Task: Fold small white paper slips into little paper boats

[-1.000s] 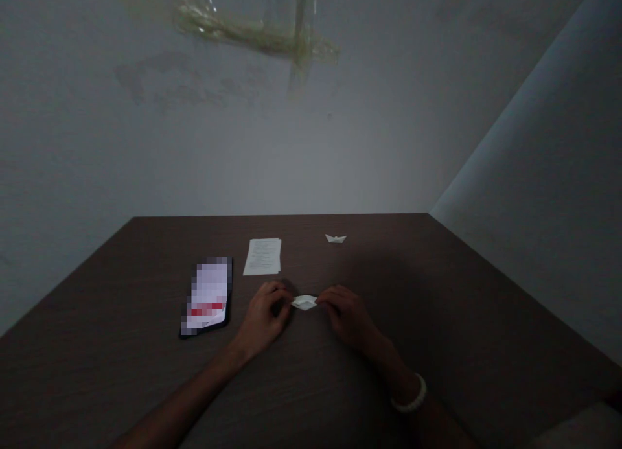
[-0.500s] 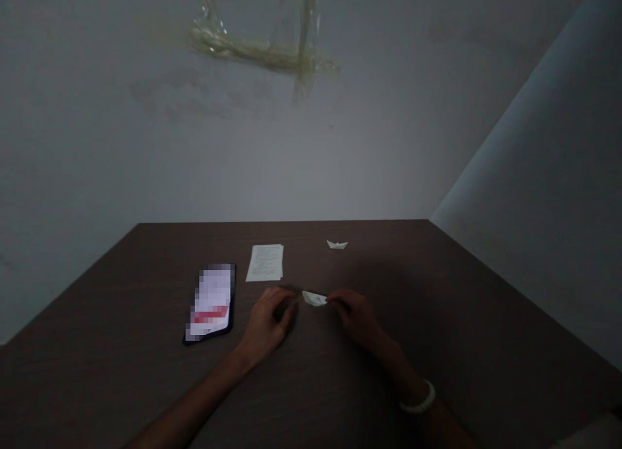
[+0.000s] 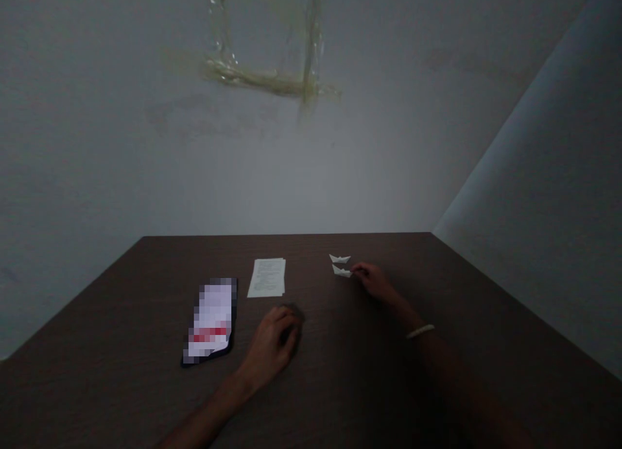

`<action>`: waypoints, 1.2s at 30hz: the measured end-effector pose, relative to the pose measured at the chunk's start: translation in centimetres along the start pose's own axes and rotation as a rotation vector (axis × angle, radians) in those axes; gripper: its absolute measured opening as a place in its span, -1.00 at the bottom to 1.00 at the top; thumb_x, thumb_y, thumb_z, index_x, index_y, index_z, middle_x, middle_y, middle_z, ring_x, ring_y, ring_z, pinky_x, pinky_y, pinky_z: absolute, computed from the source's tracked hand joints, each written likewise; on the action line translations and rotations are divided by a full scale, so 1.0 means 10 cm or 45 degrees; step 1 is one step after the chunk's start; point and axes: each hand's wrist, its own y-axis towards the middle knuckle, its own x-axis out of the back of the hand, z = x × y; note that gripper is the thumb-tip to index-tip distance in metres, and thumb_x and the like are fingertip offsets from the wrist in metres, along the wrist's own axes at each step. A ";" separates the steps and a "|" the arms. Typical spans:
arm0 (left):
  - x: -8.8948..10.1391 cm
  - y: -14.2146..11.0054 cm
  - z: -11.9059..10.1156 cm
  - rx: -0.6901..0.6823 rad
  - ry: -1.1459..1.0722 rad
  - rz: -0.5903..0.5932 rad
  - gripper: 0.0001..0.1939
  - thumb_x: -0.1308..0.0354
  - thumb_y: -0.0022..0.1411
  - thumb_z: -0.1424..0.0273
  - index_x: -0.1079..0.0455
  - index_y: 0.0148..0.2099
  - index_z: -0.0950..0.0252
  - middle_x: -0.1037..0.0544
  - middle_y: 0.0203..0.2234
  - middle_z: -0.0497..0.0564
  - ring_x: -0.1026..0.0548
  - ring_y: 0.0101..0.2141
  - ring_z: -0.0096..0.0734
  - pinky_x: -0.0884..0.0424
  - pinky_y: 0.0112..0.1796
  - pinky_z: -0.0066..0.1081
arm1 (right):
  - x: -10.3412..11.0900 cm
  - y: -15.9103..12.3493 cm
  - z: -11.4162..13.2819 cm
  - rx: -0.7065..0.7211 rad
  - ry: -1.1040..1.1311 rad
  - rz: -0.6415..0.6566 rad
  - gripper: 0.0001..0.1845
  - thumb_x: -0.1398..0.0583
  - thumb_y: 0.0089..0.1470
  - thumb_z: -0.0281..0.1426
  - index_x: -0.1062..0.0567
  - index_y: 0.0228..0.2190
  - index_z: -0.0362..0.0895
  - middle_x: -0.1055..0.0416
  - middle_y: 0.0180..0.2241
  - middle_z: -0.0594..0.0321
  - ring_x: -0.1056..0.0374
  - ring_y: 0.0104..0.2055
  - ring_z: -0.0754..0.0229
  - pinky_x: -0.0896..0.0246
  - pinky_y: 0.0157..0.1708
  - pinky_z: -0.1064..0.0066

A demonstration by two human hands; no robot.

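My right hand (image 3: 375,283) pinches the right tip of a small white paper boat (image 3: 342,271) between thumb and fingers. Just behind it on the table sits another paper boat (image 3: 340,259) of much the same size; the two are very close together. My left hand (image 3: 275,339) rests on the table nearer to me, loosely curled, with a gap between thumb and fingers and nothing seen in it. Beyond that hand lies a small stack of printed paper sheets (image 3: 267,277).
A phone (image 3: 212,319) with a lit, pixelated screen lies on the left of the brown table (image 3: 116,319). At the table's far edge rises a grey wall (image 3: 389,177) with yellowed tape (image 3: 262,80) on it. Another wall (image 3: 544,196) borders the right side.
My right hand has carried its paper boat away from me and slightly right, up to the other boat. My left hand has stayed nearly in place. The view has tilted up slightly.
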 end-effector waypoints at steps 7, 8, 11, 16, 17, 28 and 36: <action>-0.01 0.02 -0.01 0.047 -0.053 0.043 -0.81 0.03 0.26 0.50 -0.42 -0.28 0.30 -0.47 -0.26 0.11 -0.42 -0.19 -0.23 -0.36 -0.13 -0.22 | -0.05 0.24 -0.19 0.017 0.026 0.075 -0.82 -0.08 0.02 -0.47 -0.50 -0.42 -0.17 -0.44 -0.47 0.24 -0.32 -0.42 0.20 -0.20 -0.35 0.41; 0.00 0.02 -0.02 0.053 -0.054 0.046 -0.81 0.03 0.26 0.50 -0.42 -0.29 0.30 -0.47 -0.27 0.10 -0.42 -0.19 -0.23 -0.35 -0.12 -0.22 | -0.05 0.26 -0.21 0.017 0.029 0.082 -0.82 -0.08 0.01 -0.48 -0.50 -0.42 -0.17 -0.44 -0.48 0.24 -0.32 -0.41 0.20 -0.20 -0.34 0.41; 0.01 0.03 -0.03 0.068 -0.065 0.061 -0.81 0.02 0.26 0.50 -0.42 -0.28 0.30 -0.48 -0.26 0.10 -0.42 -0.18 -0.23 -0.35 -0.11 -0.23 | -0.05 0.30 -0.26 0.019 0.037 0.091 -0.82 -0.09 0.00 -0.49 -0.50 -0.41 -0.16 -0.46 -0.44 0.22 -0.34 -0.38 0.18 -0.23 -0.30 0.38; 0.00 -0.01 0.00 0.075 -0.068 0.063 -0.81 0.03 0.27 0.50 -0.41 -0.28 0.30 -0.47 -0.26 0.09 -0.42 -0.19 -0.25 -0.34 -0.12 -0.25 | -0.05 0.32 -0.28 0.027 0.037 0.089 -0.82 -0.09 -0.01 -0.50 -0.51 -0.41 -0.15 -0.49 -0.37 0.19 -0.38 -0.30 0.14 -0.26 -0.23 0.33; -0.01 -0.01 0.01 0.074 -0.063 0.054 -0.82 0.03 0.26 0.50 -0.41 -0.28 0.30 -0.47 -0.26 0.09 -0.41 -0.19 -0.24 -0.34 -0.11 -0.25 | -0.05 0.32 -0.29 0.028 0.035 0.086 -0.81 -0.09 -0.01 -0.51 -0.51 -0.41 -0.15 -0.50 -0.35 0.18 -0.38 -0.29 0.14 -0.26 -0.22 0.32; 0.02 0.02 -0.03 0.087 -0.054 0.044 -0.81 0.03 0.25 0.49 -0.43 -0.29 0.30 -0.49 -0.26 0.10 -0.43 -0.18 -0.24 -0.36 -0.12 -0.25 | -0.04 0.23 -0.23 0.038 -0.002 0.001 -0.74 -0.08 -0.03 -0.53 -0.52 -0.32 -0.16 -0.50 -0.33 0.17 -0.39 -0.28 0.15 -0.27 -0.20 0.30; 0.01 0.01 0.07 0.136 0.094 -0.055 -0.80 0.03 0.22 0.50 -0.43 -0.25 0.31 -0.49 -0.23 0.11 -0.44 -0.17 -0.22 -0.38 -0.12 -0.22 | 0.03 0.00 0.06 0.056 -0.059 -0.224 -0.76 -0.07 0.09 -0.38 -0.49 -0.25 -0.16 -0.45 -0.25 0.09 -0.36 -0.28 0.13 -0.26 -0.21 0.27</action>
